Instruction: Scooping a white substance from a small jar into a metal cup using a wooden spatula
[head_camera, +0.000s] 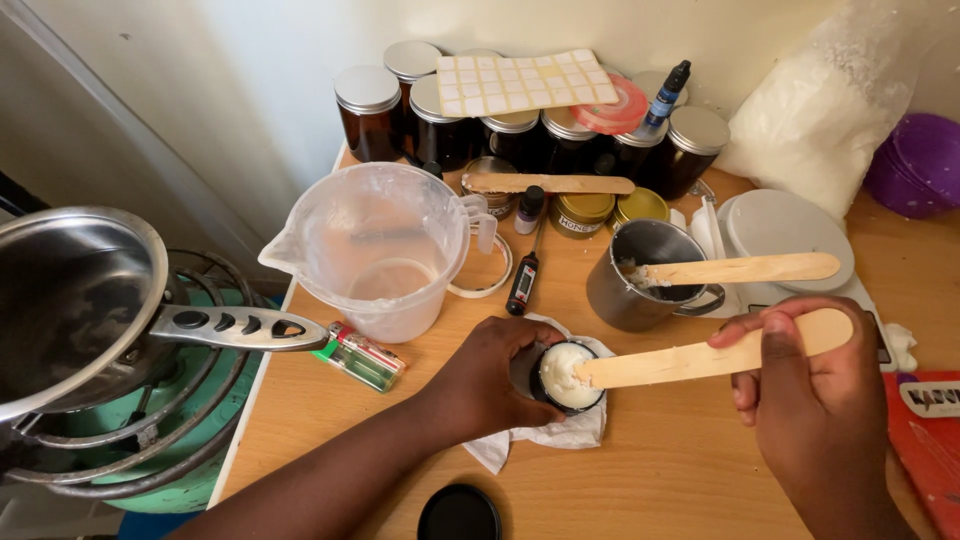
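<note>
My left hand (487, 378) grips a small dark jar (566, 377) filled with a white creamy substance. The jar stands on a white tissue (560, 434) on the wooden table (660, 470). My right hand (808, 398) holds a flat wooden stick (700, 358) by its far end, and the stick's tip rests in the white substance in the jar. Just behind stands a metal cup (640, 275) with another wooden stick (745, 268) lying across it, white substance on its tip.
A clear plastic jug (378, 250), a black probe thermometer (524, 280), a green lighter (362, 356), a black lid (458, 515), amber jars with silver lids (520, 125), a white scale (785, 235). A steel pan (75, 300) sits on a gas burner at the left.
</note>
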